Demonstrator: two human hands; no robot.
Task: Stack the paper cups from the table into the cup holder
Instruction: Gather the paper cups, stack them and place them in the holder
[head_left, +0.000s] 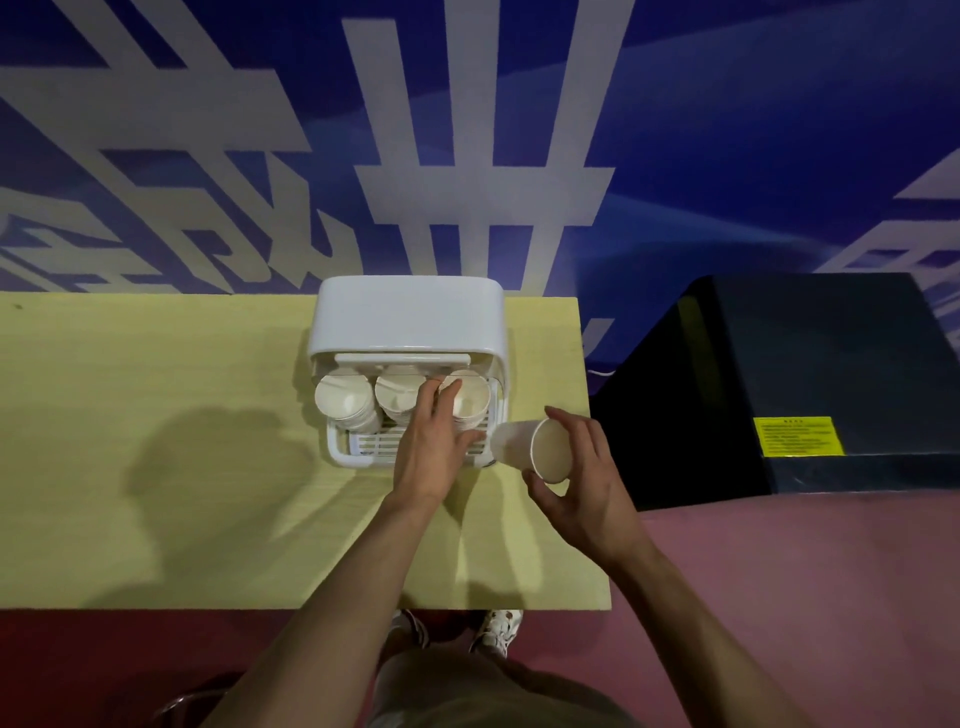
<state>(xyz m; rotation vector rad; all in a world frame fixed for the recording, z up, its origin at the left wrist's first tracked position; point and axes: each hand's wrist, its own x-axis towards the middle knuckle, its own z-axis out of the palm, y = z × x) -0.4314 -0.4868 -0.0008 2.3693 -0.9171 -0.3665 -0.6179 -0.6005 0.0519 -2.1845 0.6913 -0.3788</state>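
My right hand (576, 483) is curled around one paper cup (535, 451), fingers over the top, thumb underneath. The cup lies on its side just off the right-hand end of the cup holder (408, 322), above the table (156, 415), base pointing at the holder, open mouth facing back toward me. So its long axis runs roughly level, right to left, into the holder's side.

My left hand (434, 447) reaches into the holder's open front, fingers fairly straight and close together, tips resting at the rim of the right-hand stack (470, 397). Whether they press it or only touch, I can't tell. Two more stacks sit in there: the middle stack (397, 397) just left of my fingers, the left stack (345, 402) beyond.

Here's what matters: the right stack is nearest my cup, just left of it. I reckon the cup needs swinging round so its base heads into a stack's mouth, and my left fingers look to be in the way there.
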